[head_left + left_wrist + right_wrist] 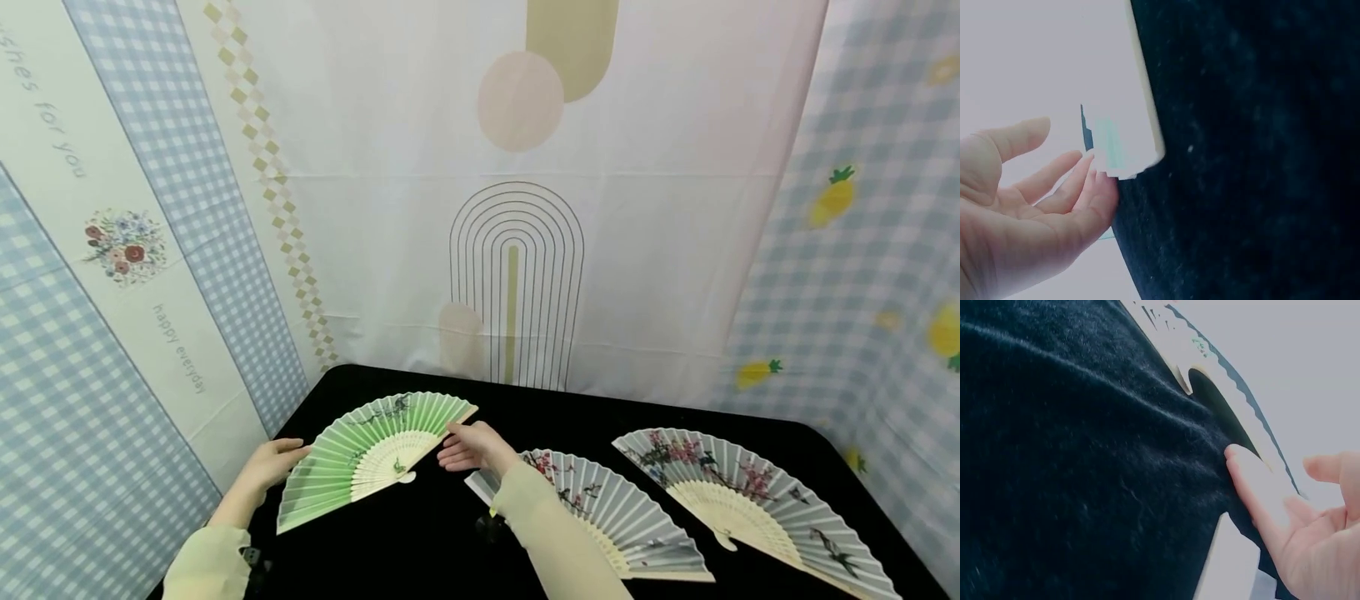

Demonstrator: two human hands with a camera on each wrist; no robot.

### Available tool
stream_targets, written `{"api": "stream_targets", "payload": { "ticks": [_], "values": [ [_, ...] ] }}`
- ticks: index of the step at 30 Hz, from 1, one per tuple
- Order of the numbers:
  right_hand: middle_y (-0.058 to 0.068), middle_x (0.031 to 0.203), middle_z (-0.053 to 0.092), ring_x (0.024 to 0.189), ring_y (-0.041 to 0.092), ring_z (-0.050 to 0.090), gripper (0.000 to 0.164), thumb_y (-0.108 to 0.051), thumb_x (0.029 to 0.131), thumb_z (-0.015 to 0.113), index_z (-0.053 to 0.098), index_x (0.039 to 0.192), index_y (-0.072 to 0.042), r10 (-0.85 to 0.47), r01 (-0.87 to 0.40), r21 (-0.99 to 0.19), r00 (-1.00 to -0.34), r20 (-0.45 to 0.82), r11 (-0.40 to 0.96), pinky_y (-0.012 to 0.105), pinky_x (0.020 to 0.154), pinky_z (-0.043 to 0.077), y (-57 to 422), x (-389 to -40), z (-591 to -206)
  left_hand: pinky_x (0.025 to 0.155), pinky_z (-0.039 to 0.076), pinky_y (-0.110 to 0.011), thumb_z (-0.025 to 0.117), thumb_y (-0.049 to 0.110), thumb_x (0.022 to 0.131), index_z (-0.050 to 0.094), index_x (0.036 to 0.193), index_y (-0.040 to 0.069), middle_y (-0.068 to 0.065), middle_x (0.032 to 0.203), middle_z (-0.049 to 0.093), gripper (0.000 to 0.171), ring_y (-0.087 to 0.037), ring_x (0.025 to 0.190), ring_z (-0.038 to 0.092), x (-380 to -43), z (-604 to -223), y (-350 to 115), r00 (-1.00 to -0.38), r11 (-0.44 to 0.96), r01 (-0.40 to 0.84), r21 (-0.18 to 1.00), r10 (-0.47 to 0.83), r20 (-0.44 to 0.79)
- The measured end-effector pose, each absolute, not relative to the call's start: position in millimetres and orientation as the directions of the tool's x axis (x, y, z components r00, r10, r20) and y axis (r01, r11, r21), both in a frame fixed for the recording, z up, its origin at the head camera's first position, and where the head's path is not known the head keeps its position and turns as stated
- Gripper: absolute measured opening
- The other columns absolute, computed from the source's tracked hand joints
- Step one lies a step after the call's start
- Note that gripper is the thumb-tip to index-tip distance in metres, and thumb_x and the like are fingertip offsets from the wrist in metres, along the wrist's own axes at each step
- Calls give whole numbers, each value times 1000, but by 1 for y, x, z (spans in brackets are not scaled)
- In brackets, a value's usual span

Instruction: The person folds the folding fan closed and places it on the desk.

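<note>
A spread green folding fan (390, 454) with pale ribs and a dark branch print lies on the black cloth. At its left edge is my left hand (272, 464), fingertips right at the pleats. The left wrist view shows that hand's thumb held apart from the fingers, which meet the fan's end (1138, 125). My right hand (478, 448) is beside the fan's right end stick. Seen from the right wrist, its fingers (1254, 487) are extended along the stick with the thumb apart. My right forearm partly covers a grey folding fan (607, 512) with red blossoms.
Farther right lies another spread grey fan (738, 504) with pink blossoms and birds. All three fans are on a black-covered table (405, 550). Patterned curtains (375, 267) stand behind the table and on both sides.
</note>
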State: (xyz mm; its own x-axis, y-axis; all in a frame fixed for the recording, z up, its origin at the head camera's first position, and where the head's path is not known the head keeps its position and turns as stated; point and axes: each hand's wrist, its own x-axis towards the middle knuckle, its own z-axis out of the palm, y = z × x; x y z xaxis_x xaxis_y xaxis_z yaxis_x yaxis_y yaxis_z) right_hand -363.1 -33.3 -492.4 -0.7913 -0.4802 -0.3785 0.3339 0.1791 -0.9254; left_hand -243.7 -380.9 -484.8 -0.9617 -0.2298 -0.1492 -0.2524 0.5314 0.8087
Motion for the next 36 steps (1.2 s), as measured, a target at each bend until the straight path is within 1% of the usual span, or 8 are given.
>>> {"api": "stream_targets", "payload": {
  "ticks": [5, 8, 10, 20, 25, 29, 33, 36],
  "values": [
    [21, 96, 74, 82, 25, 75, 42, -29, 108, 48, 66, 115, 9, -485, 370, -914, -776, -404, 168, 36, 76, 62, -35, -363, -491, 87, 57, -42, 50, 24, 107, 43, 140, -18, -39, 142, 43, 54, -49, 119, 55, -242, -477, -382, -957, 491, -270, 828, -229, -176],
    [18, 92, 75, 77, 22, 74, 40, -27, 108, 49, 67, 112, 8, -466, 387, -908, -781, -416, 163, 35, 74, 62, -38, -365, -492, 78, 58, -33, 52, 22, 106, 46, 139, -18, -38, 138, 48, 52, -43, 114, 60, -242, -474, -381, -954, 472, -272, 838, -244, -173],
    [18, 90, 75, 75, 20, 74, 38, -25, 107, 51, 68, 110, 8, -462, 393, -906, -782, -419, 156, 34, 73, 62, -39, -365, -492, 76, 58, -30, 53, 21, 106, 46, 138, -18, -37, 137, 49, 51, -41, 112, 60, -241, -474, -381, -952, 462, -277, 842, -253, -173],
    [20, 93, 75, 75, 19, 74, 35, -21, 103, 58, 67, 116, 10, -453, 406, -906, -790, -413, 119, 33, 73, 62, -44, -360, -495, 79, 58, -33, 55, 23, 105, 47, 141, -14, -36, 142, 45, 52, -44, 118, 57, -243, -477, -382, -949, 446, -290, 847, -247, -195],
    [20, 93, 75, 74, 19, 74, 27, -17, 100, 65, 71, 112, 7, -436, 399, -911, -806, -401, 100, 31, 72, 62, -49, -358, -498, 79, 58, -31, 55, 22, 105, 47, 140, -15, -36, 142, 44, 52, -43, 119, 57, -243, -478, -382, -948, 443, -292, 848, -252, -195],
    [19, 91, 75, 72, 16, 73, 23, -13, 99, 65, 71, 111, 6, -437, 390, -918, -815, -381, 73, 31, 71, 62, -55, -356, -501, 79, 57, -31, 55, 21, 105, 46, 140, -16, -36, 143, 43, 52, -43, 118, 57, -241, -478, -383, -948, 435, -292, 852, -252, -196],
    [19, 92, 73, 74, 18, 73, 24, -9, 101, 62, 65, 116, 9, -432, 376, -927, -833, -346, 18, 33, 74, 62, -61, -353, -506, 80, 58, -31, 55, 20, 105, 45, 140, -17, -37, 144, 42, 53, -43, 118, 57, -239, -480, -384, -949, 409, -288, 866, -244, -201],
    [20, 94, 70, 76, 21, 72, 25, -9, 104, 56, 54, 121, 9, -421, 363, -931, -849, -319, -28, 37, 75, 62, -65, -350, -508, 83, 59, -33, 55, 20, 105, 41, 142, -18, -38, 146, 38, 55, -48, 123, 51, -239, -482, -387, -948, 355, -293, 888, -227, -222]
  ]
}}
